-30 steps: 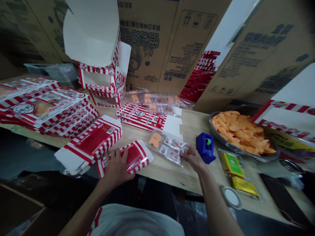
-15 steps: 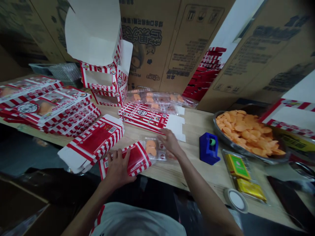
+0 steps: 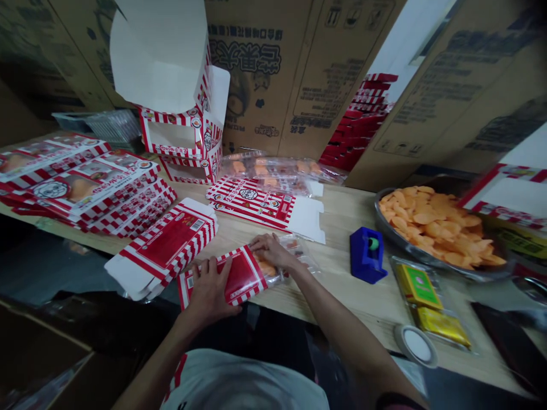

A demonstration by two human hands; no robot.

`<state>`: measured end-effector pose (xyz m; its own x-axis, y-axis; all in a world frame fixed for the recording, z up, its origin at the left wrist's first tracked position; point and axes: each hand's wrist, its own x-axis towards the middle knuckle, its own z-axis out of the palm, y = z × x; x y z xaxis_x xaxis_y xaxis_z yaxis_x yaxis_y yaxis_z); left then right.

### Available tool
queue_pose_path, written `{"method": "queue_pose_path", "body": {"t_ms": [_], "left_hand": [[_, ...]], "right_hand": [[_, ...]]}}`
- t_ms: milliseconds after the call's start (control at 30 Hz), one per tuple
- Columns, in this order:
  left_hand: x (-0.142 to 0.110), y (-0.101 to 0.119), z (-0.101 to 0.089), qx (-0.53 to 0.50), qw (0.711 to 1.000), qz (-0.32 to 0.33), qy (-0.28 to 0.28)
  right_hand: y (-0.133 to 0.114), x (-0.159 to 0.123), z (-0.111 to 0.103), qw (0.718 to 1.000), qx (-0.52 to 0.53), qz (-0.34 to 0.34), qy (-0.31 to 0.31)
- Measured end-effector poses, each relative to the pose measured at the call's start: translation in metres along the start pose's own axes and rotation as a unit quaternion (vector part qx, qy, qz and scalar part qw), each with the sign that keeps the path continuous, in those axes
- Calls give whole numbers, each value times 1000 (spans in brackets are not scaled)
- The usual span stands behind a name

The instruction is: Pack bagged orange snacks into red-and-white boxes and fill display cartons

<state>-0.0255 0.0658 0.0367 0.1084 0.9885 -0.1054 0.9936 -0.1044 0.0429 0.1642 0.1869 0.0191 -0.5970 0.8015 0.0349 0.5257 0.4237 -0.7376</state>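
Note:
My left hand (image 3: 210, 289) lies on a red-and-white striped carton (image 3: 237, 276) at the table's front edge, fingers pressed on its top and gripping it. My right hand (image 3: 270, 251) pinches a clear plastic packet (image 3: 294, 257) holding orange snacks, at the carton's open right end. Part of the packet sits inside the carton; the rest sticks out to the right.
A stack of flat striped cartons (image 3: 164, 245) lies left of the hands, more flat cartons (image 3: 265, 206) behind. A blue tape dispenser (image 3: 366, 255), a metal bowl of orange chips (image 3: 444, 225), yellow packets (image 3: 427, 304) and a tape roll (image 3: 416, 344) are on the right. Cardboard boxes (image 3: 273, 68) wall the back.
My right hand has dragged the snack packet leftward from beside the blue dispenser to the carton's open end and partly into it. My left hand stayed on the carton.

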Motion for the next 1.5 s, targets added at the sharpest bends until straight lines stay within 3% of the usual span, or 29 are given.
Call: {"method": "queue_pose_path", "body": {"t_ms": [33,100,167,233,267,333,467,533,567,667,700,767,867,1267,1500], "left_hand": [[0,-1,0,2,1000,7,0],[0,-2,0,4,1000,15,-2],[0,-3,0,5,1000,20,-2],[0,-3,-1,6,1000,22,-2],[0,-3,-2,6,1000,23,-3],[1,-1,-3,3,1000,26,-8],[3,5,-2,1,1000,27,-13],[3,8,-1,-3,1000,29,-3],[2,9,0,-6,999,32,3],[1,10,1,-11,999,34,9],[0,10,0,-12,999,33,6],[0,11,-1,-11,999,30,-2],[-1,11,-2,-9,1000,26,-14],[-3,15,-2,-7,1000,17,-17],[-8,17,-1,2,1000,14,-17]], "right_hand": [[3,-2,-2,1000,26,1,14],[15,-11,-10,989,75,36,121],[31,-29,-23,949,74,121,282],[46,-51,-36,903,40,212,371],[50,-61,-40,896,32,242,371],[50,-74,-38,909,56,261,319],[27,-72,-6,945,138,193,225],[18,-66,5,950,147,157,226],[17,-65,5,945,134,148,259],[31,-66,-12,904,5,166,394],[38,-68,-20,899,-40,185,394],[52,-69,-35,917,-89,218,321],[62,-66,-46,937,-91,226,250],[31,-69,-65,943,-69,176,274],[40,-70,-59,939,15,186,287]]}}
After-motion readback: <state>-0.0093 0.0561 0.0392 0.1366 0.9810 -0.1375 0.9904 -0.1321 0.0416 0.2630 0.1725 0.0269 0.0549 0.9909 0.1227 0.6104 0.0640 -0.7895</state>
